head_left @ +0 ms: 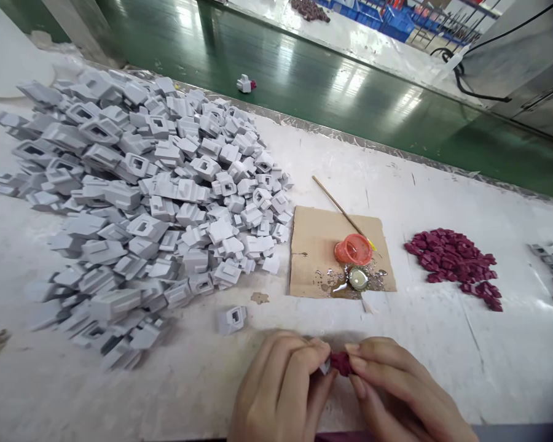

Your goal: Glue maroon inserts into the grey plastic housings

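Close to the table's front edge, my left hand [283, 383] pinches a small grey plastic piece [325, 366], mostly hidden by the fingers. My right hand [399, 383] grips a small maroon plastic piece [341, 363] between thumb and fingertips. The two pieces meet between my hands; how far one sits in the other I cannot tell. A single grey part [233, 320] lies just beyond my left hand. To the left spreads a large heap of grey plastic parts [166, 178]. A pile of maroon pieces [451, 258] lies on the right.
A cardboard sheet [313, 233] carries a red cup [354, 249], a small round cap [358, 278] with wet spots around it, and a thin brush [336, 202]. Behind the white table [267, 344] runs a green conveyor belt [304, 80] bearing a grey-and-maroon piece [246, 84].
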`<action>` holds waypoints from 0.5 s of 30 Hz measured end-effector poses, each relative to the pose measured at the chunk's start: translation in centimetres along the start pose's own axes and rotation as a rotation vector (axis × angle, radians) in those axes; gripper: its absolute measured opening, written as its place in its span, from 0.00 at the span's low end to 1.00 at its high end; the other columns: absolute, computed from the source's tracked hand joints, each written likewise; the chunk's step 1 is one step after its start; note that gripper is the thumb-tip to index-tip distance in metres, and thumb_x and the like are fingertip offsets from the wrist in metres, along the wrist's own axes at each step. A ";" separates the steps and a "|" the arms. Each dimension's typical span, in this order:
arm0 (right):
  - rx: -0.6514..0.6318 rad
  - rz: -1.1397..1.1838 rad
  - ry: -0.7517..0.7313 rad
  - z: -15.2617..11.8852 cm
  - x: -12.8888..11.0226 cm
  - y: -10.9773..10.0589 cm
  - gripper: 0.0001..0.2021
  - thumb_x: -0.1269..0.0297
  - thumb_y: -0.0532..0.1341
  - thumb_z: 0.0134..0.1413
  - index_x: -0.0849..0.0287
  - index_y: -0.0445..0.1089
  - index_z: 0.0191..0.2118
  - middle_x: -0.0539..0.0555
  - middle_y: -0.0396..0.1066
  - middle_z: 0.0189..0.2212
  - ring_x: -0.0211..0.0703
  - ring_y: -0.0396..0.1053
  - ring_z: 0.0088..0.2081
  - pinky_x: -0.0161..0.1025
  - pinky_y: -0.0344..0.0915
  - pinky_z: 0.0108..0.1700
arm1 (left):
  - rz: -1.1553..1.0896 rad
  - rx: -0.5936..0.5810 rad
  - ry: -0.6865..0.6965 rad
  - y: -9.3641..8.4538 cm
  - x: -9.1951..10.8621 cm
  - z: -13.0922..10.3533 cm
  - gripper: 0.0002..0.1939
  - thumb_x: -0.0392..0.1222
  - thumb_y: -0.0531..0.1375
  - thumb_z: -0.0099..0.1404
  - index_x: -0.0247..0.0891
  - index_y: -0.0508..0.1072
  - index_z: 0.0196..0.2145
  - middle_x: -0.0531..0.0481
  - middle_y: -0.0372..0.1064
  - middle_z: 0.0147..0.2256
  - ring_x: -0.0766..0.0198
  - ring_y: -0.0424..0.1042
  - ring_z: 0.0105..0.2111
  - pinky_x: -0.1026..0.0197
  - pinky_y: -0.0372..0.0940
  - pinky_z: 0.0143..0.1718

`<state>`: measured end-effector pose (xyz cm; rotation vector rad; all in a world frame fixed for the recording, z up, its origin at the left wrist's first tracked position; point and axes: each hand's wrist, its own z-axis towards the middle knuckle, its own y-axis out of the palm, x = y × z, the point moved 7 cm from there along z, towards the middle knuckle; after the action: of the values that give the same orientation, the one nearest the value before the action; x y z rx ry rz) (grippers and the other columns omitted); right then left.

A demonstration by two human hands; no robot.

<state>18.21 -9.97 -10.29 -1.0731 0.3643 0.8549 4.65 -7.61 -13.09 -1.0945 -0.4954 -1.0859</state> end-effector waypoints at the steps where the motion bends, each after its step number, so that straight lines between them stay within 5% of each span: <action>1: -0.008 0.004 -0.002 0.0 0.1 0.2 0.15 0.83 0.60 0.54 0.62 0.70 0.46 0.56 0.71 0.41 0.39 0.71 0.43 0.31 0.74 0.43 | -0.003 -0.002 0.002 0.0 0.0 0.0 0.05 0.32 0.56 0.69 0.35 0.71 0.40 0.50 0.69 0.34 0.65 0.68 0.39 0.66 0.65 0.45; 9: -0.143 0.007 -0.040 -0.1 -0.2 0.9 0.15 0.83 0.59 0.56 0.64 0.70 0.47 0.59 0.72 0.43 0.45 0.71 0.47 0.37 0.75 0.43 | -0.029 -0.032 -0.001 -0.1 -0.2 0.1 0.09 0.26 0.58 0.65 0.36 0.70 0.41 0.50 0.72 0.35 0.64 0.69 0.38 0.64 0.67 0.44; 15: -0.186 0.052 -0.097 0.7 -1.2 1.2 0.12 0.77 0.54 0.65 0.65 0.68 0.50 0.58 0.72 0.43 0.40 0.71 0.48 0.32 0.73 0.49 | 0.090 -0.101 0.024 -0.1 -0.1 0.2 0.07 0.32 0.56 0.68 0.39 0.69 0.43 0.50 0.73 0.35 0.65 0.73 0.37 0.65 0.68 0.42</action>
<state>16.48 -9.63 -9.95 -1.1934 0.2357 0.9983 4.54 -7.43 -13.02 -1.1796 -0.3724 -1.0528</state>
